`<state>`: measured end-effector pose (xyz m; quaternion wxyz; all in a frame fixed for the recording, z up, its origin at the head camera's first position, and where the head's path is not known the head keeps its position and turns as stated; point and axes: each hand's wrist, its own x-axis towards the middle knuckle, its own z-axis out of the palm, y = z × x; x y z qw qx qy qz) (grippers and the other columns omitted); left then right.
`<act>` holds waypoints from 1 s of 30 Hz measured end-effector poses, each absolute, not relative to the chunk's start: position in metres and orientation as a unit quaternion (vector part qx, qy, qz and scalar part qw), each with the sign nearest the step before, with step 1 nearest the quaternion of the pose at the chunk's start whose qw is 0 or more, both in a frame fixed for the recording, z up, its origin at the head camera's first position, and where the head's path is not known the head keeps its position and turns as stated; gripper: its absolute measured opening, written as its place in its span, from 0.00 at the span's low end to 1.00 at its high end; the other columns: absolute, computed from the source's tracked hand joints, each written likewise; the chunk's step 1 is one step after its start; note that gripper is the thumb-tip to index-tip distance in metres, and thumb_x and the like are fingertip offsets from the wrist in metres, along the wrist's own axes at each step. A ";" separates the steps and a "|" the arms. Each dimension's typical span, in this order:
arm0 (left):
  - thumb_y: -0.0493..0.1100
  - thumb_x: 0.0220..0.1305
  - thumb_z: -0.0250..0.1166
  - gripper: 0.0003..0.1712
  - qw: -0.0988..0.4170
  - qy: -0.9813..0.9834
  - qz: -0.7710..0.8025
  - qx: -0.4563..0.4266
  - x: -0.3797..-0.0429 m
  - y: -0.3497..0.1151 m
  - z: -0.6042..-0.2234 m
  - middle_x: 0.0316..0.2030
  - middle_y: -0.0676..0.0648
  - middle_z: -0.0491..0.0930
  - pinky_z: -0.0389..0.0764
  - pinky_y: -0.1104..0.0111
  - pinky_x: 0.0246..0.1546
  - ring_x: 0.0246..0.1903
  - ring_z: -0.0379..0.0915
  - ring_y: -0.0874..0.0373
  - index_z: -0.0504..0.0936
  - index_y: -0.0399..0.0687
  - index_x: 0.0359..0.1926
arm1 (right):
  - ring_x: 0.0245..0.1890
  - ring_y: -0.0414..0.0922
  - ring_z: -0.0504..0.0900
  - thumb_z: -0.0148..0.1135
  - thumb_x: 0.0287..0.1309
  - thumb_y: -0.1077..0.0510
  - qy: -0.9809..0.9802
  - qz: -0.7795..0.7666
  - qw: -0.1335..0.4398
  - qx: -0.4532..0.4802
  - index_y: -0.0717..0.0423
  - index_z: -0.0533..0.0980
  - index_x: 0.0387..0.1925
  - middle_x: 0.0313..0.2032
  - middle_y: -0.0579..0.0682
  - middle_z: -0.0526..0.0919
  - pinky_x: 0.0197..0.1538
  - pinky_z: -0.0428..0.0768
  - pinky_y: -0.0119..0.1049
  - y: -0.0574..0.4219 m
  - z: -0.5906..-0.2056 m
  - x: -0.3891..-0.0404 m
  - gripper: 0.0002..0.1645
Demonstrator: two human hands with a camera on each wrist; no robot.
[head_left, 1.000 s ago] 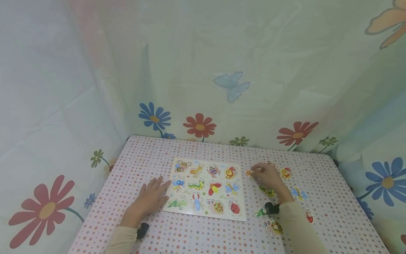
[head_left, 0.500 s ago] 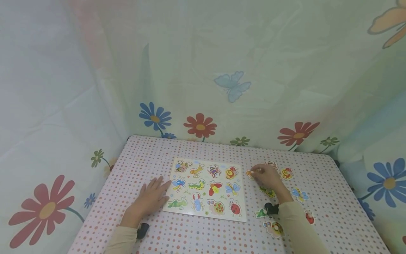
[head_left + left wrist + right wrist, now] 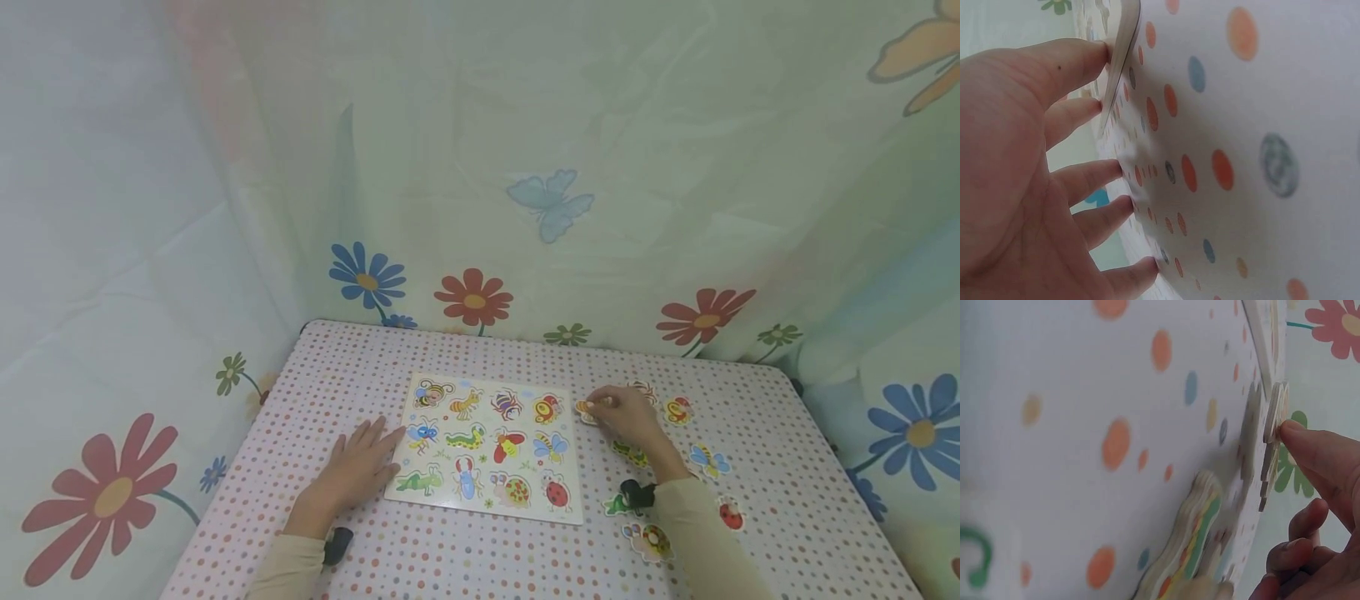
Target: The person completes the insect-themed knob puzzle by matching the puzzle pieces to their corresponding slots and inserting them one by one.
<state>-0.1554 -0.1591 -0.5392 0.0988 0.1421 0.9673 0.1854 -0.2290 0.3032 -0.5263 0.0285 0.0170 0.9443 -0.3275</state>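
My right hand pinches an orange-striped insect puzzle piece between thumb and fingers, just right of the puzzle board. In the right wrist view the piece is held off the tabletop, with a shadow under it. Part of its picture is hidden by my fingers. A caterpillar piece lies below that hand. Spread flat at the board's left edge is my left hand. Its thumb and index fingertips touch the board's edge in the left wrist view, and the other fingertips rest on the dotted cloth.
More loose pieces lie to the right: a spider, a red-and-yellow bug, a blue-winged insect, a ladybird, a green grasshopper and a snail. A flowered curtain hangs behind the table.
My right hand has moved slightly left toward the board, carrying the orange-striped piece with it. My left hand stays at the board's edge.
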 end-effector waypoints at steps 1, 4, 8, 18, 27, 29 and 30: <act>0.52 0.72 0.60 0.35 0.098 0.967 0.187 0.142 -0.155 -0.159 -0.539 0.77 0.38 0.50 0.43 0.34 0.69 0.75 0.42 0.37 0.63 0.56 0.76 | 0.29 0.47 0.75 0.67 0.64 0.53 0.945 -0.327 0.025 0.010 0.57 0.83 0.47 0.35 0.53 0.80 0.26 0.74 0.37 0.301 -0.526 -0.229 0.15; 0.52 0.72 0.60 0.35 0.099 0.967 0.188 0.141 -0.155 -0.159 -0.539 0.77 0.38 0.50 0.43 0.34 0.69 0.75 0.42 0.37 0.63 0.56 0.76 | 0.29 0.47 0.73 0.68 0.63 0.54 0.945 -0.327 0.017 -0.008 0.57 0.84 0.45 0.33 0.52 0.78 0.25 0.73 0.36 0.293 -0.525 -0.231 0.13; 0.52 0.72 0.59 0.35 0.101 0.968 0.185 0.139 -0.156 -0.159 -0.540 0.77 0.39 0.50 0.43 0.35 0.70 0.75 0.42 0.37 0.62 0.57 0.76 | 0.28 0.48 0.70 0.69 0.61 0.56 0.945 -0.324 -0.001 -0.036 0.57 0.85 0.42 0.30 0.51 0.75 0.25 0.70 0.37 0.280 -0.520 -0.235 0.11; 0.52 0.72 0.59 0.35 0.098 0.968 0.185 0.141 -0.156 -0.159 -0.541 0.77 0.39 0.50 0.43 0.35 0.69 0.75 0.42 0.37 0.63 0.56 0.76 | 0.37 0.50 0.71 0.69 0.62 0.55 0.938 -0.343 0.024 -0.043 0.53 0.86 0.42 0.38 0.52 0.77 0.33 0.70 0.39 0.239 -0.513 -0.247 0.09; 0.52 0.73 0.59 0.35 0.101 0.968 0.183 0.139 -0.155 -0.159 -0.541 0.77 0.39 0.50 0.43 0.35 0.70 0.75 0.42 0.38 0.62 0.57 0.76 | 0.40 0.48 0.72 0.71 0.60 0.55 0.934 -0.345 0.014 -0.095 0.50 0.87 0.39 0.37 0.48 0.80 0.36 0.68 0.42 0.198 -0.510 -0.253 0.06; 0.52 0.72 0.59 0.34 0.101 0.968 0.184 0.138 -0.155 -0.159 -0.541 0.77 0.39 0.50 0.43 0.35 0.70 0.75 0.42 0.38 0.63 0.57 0.76 | 0.39 0.47 0.72 0.71 0.60 0.55 0.933 -0.343 0.011 -0.104 0.49 0.87 0.39 0.36 0.46 0.80 0.35 0.68 0.42 0.189 -0.510 -0.253 0.05; 0.52 0.72 0.59 0.34 0.100 0.968 0.184 0.138 -0.155 -0.159 -0.541 0.77 0.39 0.50 0.43 0.35 0.70 0.75 0.42 0.38 0.63 0.57 0.76 | 0.39 0.47 0.72 0.71 0.60 0.55 0.932 -0.346 0.011 -0.106 0.48 0.87 0.38 0.36 0.46 0.79 0.35 0.69 0.42 0.185 -0.510 -0.254 0.05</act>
